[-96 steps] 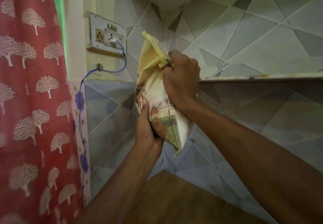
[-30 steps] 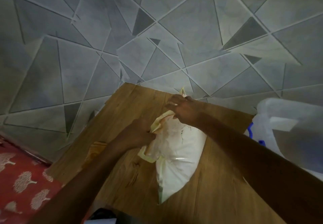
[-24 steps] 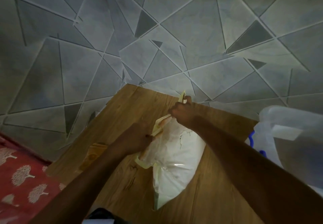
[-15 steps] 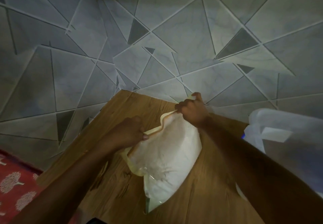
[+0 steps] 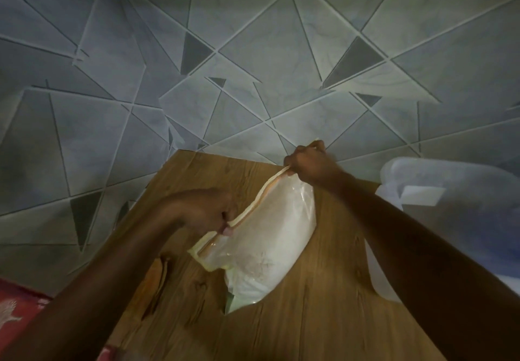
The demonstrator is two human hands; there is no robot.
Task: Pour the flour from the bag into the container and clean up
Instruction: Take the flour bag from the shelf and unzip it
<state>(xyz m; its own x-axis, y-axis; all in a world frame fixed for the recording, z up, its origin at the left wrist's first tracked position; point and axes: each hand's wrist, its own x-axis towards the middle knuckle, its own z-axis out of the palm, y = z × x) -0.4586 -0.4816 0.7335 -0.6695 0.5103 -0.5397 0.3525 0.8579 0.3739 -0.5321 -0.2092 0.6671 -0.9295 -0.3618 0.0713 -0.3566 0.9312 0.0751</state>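
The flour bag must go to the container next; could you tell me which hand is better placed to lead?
Probably the right hand: it pinches the top edge of the bag on the side nearer the container; the left hand pinches farther away.

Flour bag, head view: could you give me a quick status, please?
Left hand and right hand each pinch the top strip. Flour bag lies on the table. Container at right.
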